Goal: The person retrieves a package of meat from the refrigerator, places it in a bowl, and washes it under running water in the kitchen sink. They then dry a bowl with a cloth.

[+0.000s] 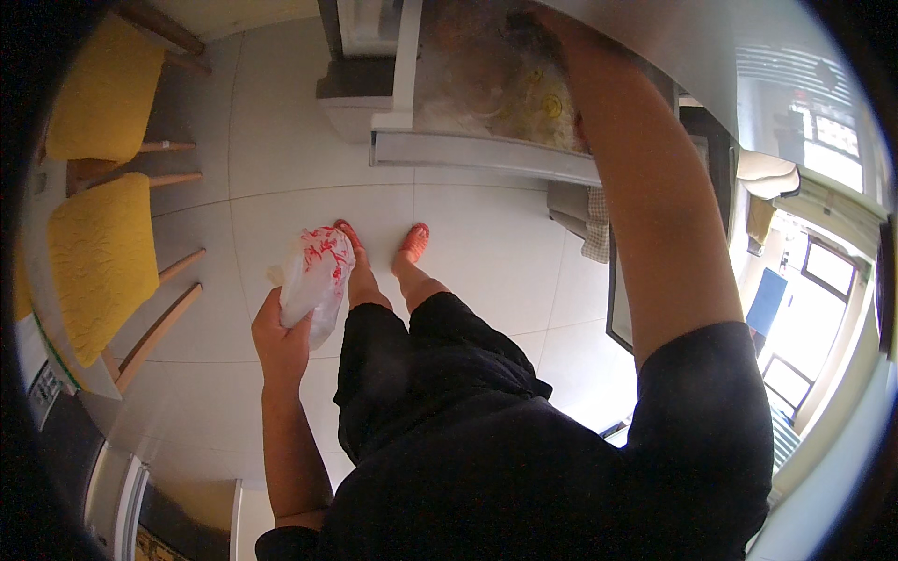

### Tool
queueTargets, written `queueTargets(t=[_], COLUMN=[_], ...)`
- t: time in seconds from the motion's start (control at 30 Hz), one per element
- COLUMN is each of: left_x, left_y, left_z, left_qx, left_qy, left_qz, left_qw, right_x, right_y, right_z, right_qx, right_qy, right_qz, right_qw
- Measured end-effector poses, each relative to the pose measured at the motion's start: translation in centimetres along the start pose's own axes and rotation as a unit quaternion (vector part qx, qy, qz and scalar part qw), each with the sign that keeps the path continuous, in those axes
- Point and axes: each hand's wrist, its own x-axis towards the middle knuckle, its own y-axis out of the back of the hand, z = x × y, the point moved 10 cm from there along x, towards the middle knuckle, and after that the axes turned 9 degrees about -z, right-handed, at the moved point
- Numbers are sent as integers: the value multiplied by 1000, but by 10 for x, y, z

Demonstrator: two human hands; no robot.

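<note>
My left hand (284, 333) grips a translucent plastic bag (326, 280) with red print, held above the tiled floor to the left of my legs. What is inside the bag cannot be made out. My right arm stretches up and forward over an open, misty compartment (484, 158), which looks like a pulled-out freezer drawer. Deep in it, near the top edge of the view, my right hand (544, 24) is blurred and partly hidden, so its fingers cannot be read. Yellowish items (551, 105) lie in the compartment under the haze, left of my forearm.
Two chairs with yellow quilted covers (105, 270) stand at the left, their wooden legs (161, 336) reaching over the floor. A glossy pale panel (701, 49) rises at upper right. A checked cloth (596, 224) hangs below the compartment. Bright windows (828, 301) are at far right.
</note>
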Motion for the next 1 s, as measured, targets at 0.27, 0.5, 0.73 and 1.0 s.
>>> queueTargets(t=[0.27, 0.5, 0.73, 1.0], left_x=[3, 4, 1, 0], left_y=[-1, -3, -3, -2], left_z=[2, -6, -17, -15], left_qx=[24, -6, -25, -21], left_qy=[-7, 7, 22, 18], left_qz=[-8, -21, -6, -3], left_qw=[1000, 1000, 999, 1000], right_x=[0, 11, 21, 15], right_y=[-12, -28, -40, -35], right_z=[1, -12, -22, -19], right_qx=[-16, -42, -52, -49], right_qy=[-3, 1, 12, 11], right_qz=[-13, -19, -21, -23], right_qw=[1000, 999, 998, 998])
